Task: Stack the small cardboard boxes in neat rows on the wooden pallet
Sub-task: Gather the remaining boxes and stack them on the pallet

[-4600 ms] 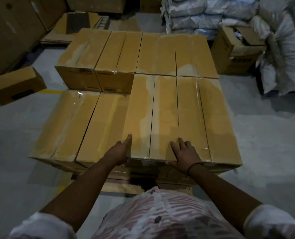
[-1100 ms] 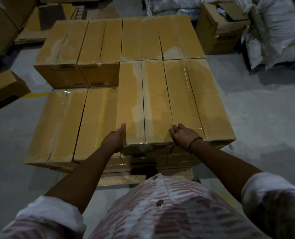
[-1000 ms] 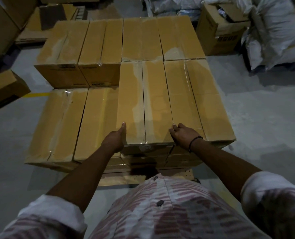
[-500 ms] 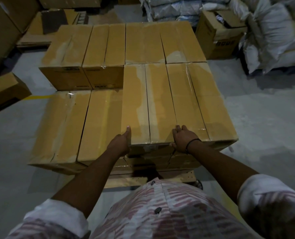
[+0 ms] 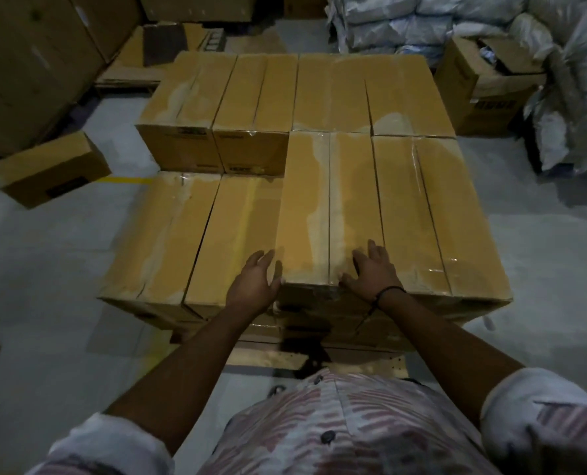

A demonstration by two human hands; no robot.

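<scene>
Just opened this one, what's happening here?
A person stands at the near end of a wooden pallet stacked with taped cardboard boxes. Both hands are at the near end of one upper-layer box: the left hand, fingers spread, is at its left corner, and the right hand lies flat on its top. The near-left boxes sit one layer lower. A loose box lies on the floor to the left.
</scene>
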